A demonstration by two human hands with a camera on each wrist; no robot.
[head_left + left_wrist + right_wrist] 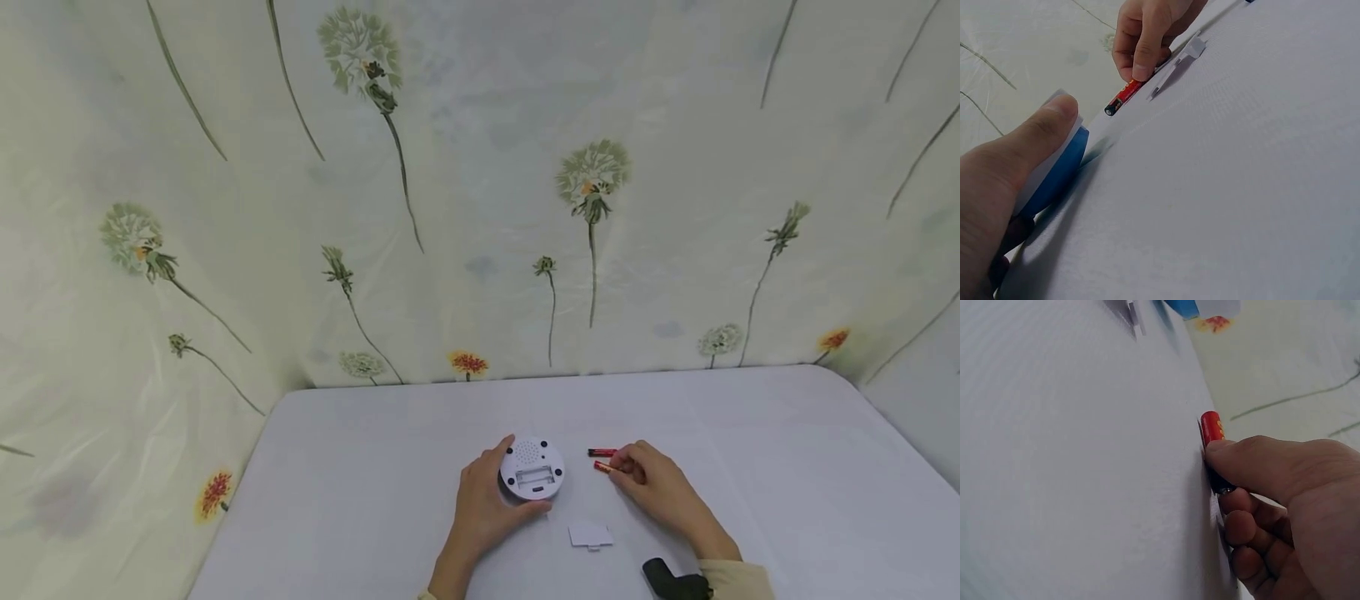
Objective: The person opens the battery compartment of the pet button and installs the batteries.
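At lower centre, our left grip (484, 503) clasps the device (528, 456); our right grip (662, 490) pinches a battery (1125, 95). Slackness could drop the battery.

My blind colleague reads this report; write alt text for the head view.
A person's left hand holds a round white device with an open battery compartment; the right hand pinches a red battery beside a second battery. A white cover lies nearby.

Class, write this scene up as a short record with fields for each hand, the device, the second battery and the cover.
Left hand: grips round white device
Device face: battery compartment uncovered, no battery inside
Right hand: pinches red battery
Second battery: just beyond the pinched one
Cover: white, lying on table, nearer the person than the device
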